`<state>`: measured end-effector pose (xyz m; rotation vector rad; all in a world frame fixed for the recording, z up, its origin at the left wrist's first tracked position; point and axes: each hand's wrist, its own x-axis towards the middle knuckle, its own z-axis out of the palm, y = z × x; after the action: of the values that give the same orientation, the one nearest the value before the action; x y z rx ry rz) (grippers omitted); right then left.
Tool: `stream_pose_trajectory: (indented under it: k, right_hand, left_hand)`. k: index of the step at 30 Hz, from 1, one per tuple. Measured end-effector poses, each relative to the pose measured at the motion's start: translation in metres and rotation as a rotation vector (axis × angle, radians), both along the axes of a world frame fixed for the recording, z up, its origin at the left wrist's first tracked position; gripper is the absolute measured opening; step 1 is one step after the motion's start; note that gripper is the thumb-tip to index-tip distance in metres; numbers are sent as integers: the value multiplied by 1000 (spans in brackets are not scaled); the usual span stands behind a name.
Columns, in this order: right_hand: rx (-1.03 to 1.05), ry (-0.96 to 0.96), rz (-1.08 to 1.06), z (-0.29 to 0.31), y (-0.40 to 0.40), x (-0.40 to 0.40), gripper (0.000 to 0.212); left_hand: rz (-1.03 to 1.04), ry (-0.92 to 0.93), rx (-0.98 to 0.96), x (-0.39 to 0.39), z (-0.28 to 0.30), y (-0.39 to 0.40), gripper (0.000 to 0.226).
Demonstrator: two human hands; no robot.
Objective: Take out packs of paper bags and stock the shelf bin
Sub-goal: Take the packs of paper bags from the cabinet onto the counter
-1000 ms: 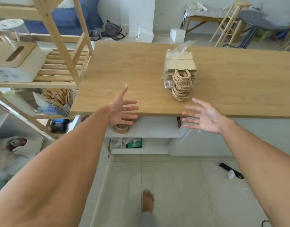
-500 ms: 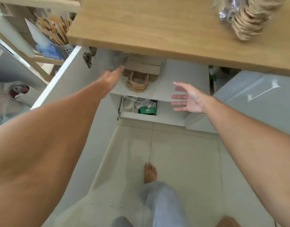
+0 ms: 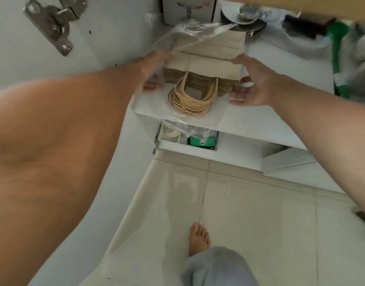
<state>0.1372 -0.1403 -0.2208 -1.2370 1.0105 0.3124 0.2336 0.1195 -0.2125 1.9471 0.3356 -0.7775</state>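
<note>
A bare foot [image 3: 199, 238] and a grey trouser knee [image 3: 216, 267] stand on pale floor tiles [image 3: 249, 203]. Beyond them, the left hand [image 3: 150, 75] and right hand [image 3: 251, 85] flank a clear-plastic-wrapped pack of brown paper bags [image 3: 208, 65], which lies flat on a white cabinet shelf [image 3: 260, 120]. Both hands are spread and pressed against its sides; whether they are already squeezing it I cannot tell.

The pack looks light and fairly stiff as a stack, but the wrap is probably slippery, so hold the card edges, not the loose film or the twisted-paper handles [image 3: 190, 98] between the palms.

Left fingertips blur behind plastic. Past the grip, crockery and green items are smeared and unreadable.
</note>
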Motion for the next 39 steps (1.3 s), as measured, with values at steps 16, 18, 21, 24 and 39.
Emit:
stream_pose_trajectory:
  k: [16,18,21,24,39]
  right_hand:
    - [194,32,-46,40,21,-130,47]
    - [193,40,-50,60,36,-159,39]
    - [200,31,-59,97,60,-197,37]
    - [173,16,-43,144,85,-230,48]
    - [58,-109,85,396,139,-278,56]
  left_hand:
    - [-45,414,-244,-108,41,33,45]
    - [-76,423,-221,-131,61,44,48]
    - [-110,414,-211,-165,98,67,48]
    - [-107,384,-236,-201,148,92,40]
    - [-175,118,-285,-256,401,166,76]
